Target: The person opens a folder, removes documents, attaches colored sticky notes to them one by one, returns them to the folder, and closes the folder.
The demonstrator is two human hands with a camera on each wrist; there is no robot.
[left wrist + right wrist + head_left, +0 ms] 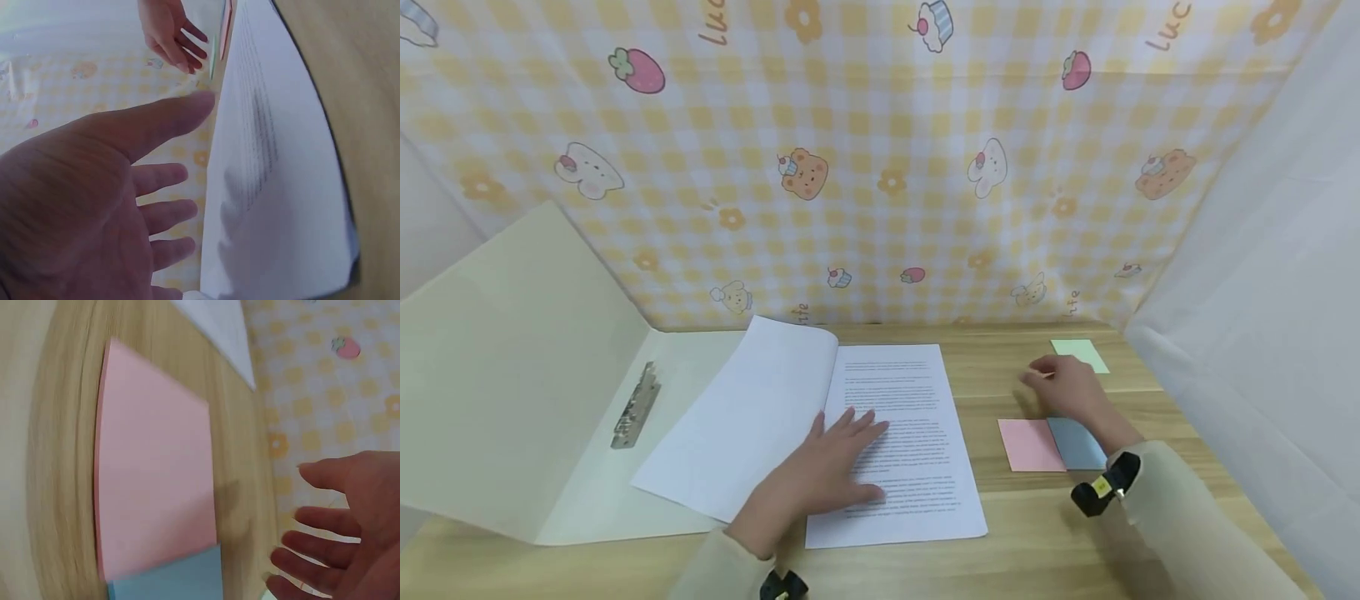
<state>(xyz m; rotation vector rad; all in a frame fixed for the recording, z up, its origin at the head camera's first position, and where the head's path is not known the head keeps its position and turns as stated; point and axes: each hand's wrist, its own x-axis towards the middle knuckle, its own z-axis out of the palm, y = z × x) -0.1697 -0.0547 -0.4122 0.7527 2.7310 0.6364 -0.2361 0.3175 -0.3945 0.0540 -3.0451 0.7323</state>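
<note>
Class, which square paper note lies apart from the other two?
The pale-green square paper note: the pink square paper note and blue square paper note lie side by side, nearer the person.

1. Three paper squares, right: pink square (1032, 446), blue square (1077, 442), green square (1084, 349).
2. Two hands: left hand (823, 471), right hand (1072, 387).
3. Two wrist cameras (784, 586) (1105, 485), lower centre and lower right.
4. One folder (512, 367), left.
5. One clip (637, 408), left.
6. One paper stack (910, 421), centre.

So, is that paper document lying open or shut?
Open: the document shows a printed side, with white paper turned over to the left.
</note>
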